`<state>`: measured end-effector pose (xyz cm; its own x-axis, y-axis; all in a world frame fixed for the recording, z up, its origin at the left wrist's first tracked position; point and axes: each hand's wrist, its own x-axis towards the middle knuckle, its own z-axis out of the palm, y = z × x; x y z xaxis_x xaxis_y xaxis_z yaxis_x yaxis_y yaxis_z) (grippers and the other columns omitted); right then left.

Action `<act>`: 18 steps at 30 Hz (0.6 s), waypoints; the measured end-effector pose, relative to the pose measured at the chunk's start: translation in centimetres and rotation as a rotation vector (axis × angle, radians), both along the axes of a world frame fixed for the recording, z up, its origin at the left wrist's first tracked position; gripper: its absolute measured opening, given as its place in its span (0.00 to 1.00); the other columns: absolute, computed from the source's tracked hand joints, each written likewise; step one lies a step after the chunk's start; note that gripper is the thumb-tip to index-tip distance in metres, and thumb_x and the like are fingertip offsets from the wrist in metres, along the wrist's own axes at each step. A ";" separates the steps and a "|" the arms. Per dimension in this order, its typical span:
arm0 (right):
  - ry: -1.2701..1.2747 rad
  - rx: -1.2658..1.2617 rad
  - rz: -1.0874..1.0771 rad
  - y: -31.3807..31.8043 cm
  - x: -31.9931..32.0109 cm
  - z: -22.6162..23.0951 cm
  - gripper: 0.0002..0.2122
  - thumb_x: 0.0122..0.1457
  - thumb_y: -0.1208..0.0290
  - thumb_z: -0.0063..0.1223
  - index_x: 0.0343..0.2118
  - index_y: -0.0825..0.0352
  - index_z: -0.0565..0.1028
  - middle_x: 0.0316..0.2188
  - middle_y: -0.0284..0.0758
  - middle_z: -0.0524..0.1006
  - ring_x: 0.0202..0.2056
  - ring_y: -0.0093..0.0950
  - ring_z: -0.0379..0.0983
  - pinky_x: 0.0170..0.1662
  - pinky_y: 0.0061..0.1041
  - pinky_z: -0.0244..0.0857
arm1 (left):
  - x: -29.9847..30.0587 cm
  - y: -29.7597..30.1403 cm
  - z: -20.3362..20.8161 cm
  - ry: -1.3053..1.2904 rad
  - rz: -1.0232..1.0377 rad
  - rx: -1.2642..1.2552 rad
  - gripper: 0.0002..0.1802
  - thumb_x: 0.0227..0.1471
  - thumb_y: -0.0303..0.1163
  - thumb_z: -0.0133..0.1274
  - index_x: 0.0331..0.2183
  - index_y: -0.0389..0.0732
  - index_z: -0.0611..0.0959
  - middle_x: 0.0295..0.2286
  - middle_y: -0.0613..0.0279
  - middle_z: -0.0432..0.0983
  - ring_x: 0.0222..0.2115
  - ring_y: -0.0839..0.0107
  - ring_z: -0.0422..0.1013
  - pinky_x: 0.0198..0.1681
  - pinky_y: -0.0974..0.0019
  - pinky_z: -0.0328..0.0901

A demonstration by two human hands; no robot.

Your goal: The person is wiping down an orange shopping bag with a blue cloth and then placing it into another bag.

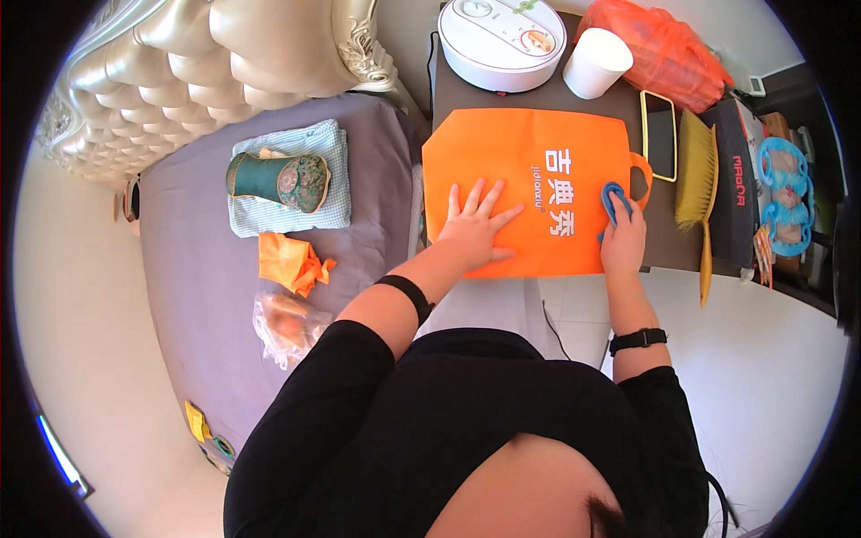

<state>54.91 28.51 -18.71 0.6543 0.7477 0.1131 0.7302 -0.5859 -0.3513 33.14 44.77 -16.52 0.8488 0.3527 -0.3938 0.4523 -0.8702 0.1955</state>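
Observation:
A flat orange tote bag [493, 139] with white printing lies on the dark tabletop in front of me, its loop handle [647, 177] toward the right. My left hand [471, 235] rests flat on the left part of the bag with its fingers spread. At the bag's right edge, next to the handle, my right hand [625, 244] has its fingers closed over a small blue cloth [611, 195], pressed against the bag. Part of the cloth is hidden under the fingers.
Behind the bag stand a round white appliance [502, 49], a white cup [595, 65] and a red plastic bag [664, 49]. To the right are a yellow-framed phone-like slab [658, 134] and a yellow brush [695, 184]. A bed [193, 269] on the left bears a green cushion [260, 179].

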 end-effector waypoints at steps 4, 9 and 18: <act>0.155 0.072 0.170 3.3 -5.1 0.4 0.23 0.48 0.83 0.47 0.48 0.55 0.71 0.48 0.38 0.68 0.47 0.41 0.66 0.50 0.34 0.63 | 0.3 0.0 0.0 0.012 -0.009 -0.038 0.44 0.46 0.64 0.47 0.61 0.62 0.53 0.63 0.56 0.35 0.63 0.51 0.32 0.60 0.36 0.30; 0.304 0.195 0.348 6.0 -11.7 1.8 0.20 0.48 0.82 0.46 0.45 0.55 0.74 0.46 0.39 0.70 0.46 0.40 0.67 0.49 0.34 0.63 | -0.7 1.6 -2.4 -0.178 0.182 -0.237 0.38 0.50 0.54 0.48 0.59 0.48 0.61 0.62 0.58 0.41 0.63 0.58 0.38 0.62 0.44 0.34; 0.151 0.101 0.009 0.6 -2.2 -0.6 0.20 0.50 0.84 0.46 0.47 0.61 0.72 0.46 0.41 0.69 0.46 0.41 0.67 0.49 0.33 0.63 | -4.5 5.6 -0.9 -0.153 -0.063 -0.068 0.35 0.53 0.47 0.48 0.60 0.56 0.58 0.62 0.57 0.42 0.63 0.56 0.40 0.63 0.54 0.38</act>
<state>52.70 29.06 -19.33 0.6627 0.7436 0.0888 0.6701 -0.5358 -0.5138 28.66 50.39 -17.46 0.9201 0.2744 -0.2796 0.3582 -0.8783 0.3168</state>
